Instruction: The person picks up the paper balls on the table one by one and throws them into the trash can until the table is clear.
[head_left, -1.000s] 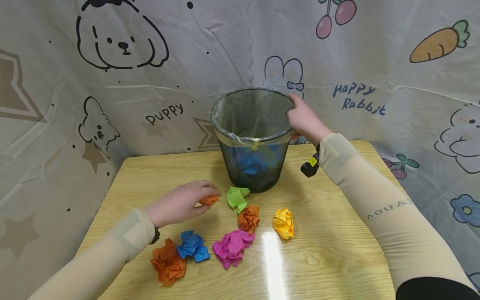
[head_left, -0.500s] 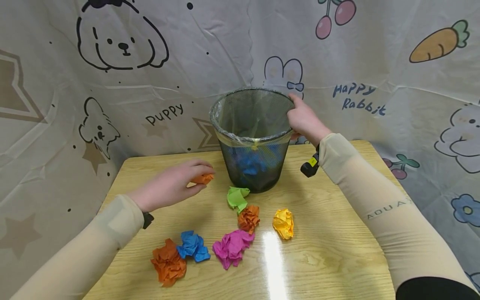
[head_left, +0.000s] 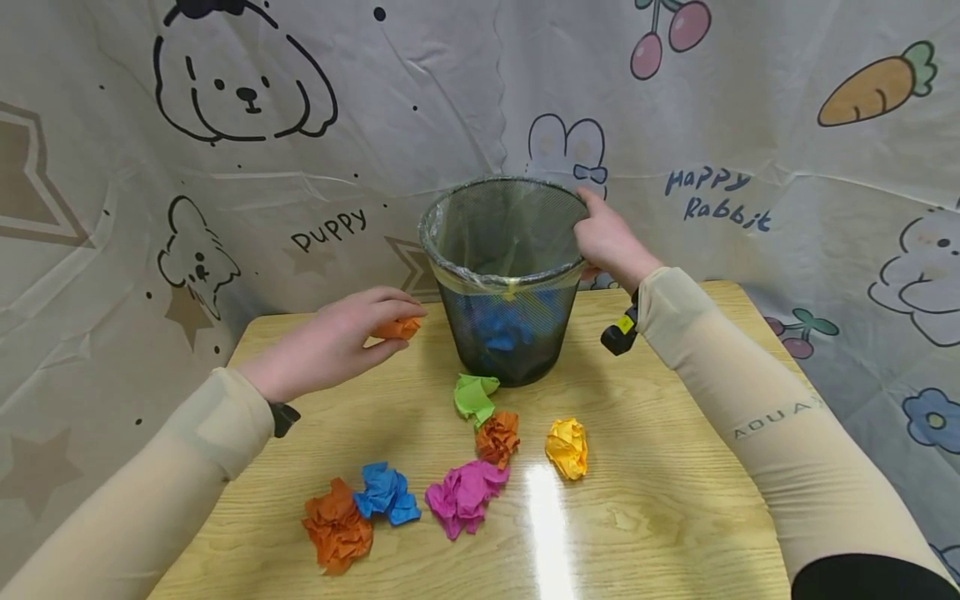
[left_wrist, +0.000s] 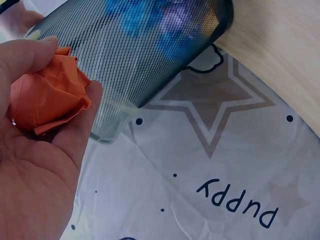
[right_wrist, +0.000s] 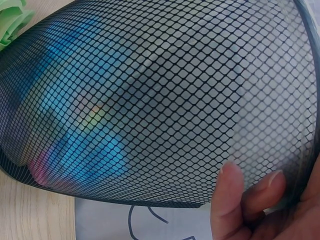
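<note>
My left hand (head_left: pixel 337 342) holds a crumpled orange paper ball (left_wrist: pixel 52 92) between thumb and fingers, raised just left of the bin. The black mesh wastebasket (head_left: pixel 510 333) stands upright at the back of the table, lined with a clear plastic bag. Blue and other coloured paper shows through its mesh in both wrist views. With my right hand (head_left: pixel 615 242) I grip the bin's rim on its right side; in the right wrist view, fingertips (right_wrist: pixel 228 177) lie against the mesh.
On the wooden table (head_left: pixel 660 467) lie crumpled papers: green (head_left: pixel 475 397), brownish orange (head_left: pixel 497 438), yellow (head_left: pixel 567 448), pink (head_left: pixel 465 497), blue (head_left: pixel 387 493) and a larger dark orange one (head_left: pixel 337 527). A printed curtain (head_left: pixel 420 83) hangs close behind the bin.
My left hand has moved up and to the left with the orange paper ball, from beside the green paper to the bin's left side. The right hand and bin have stayed put.
</note>
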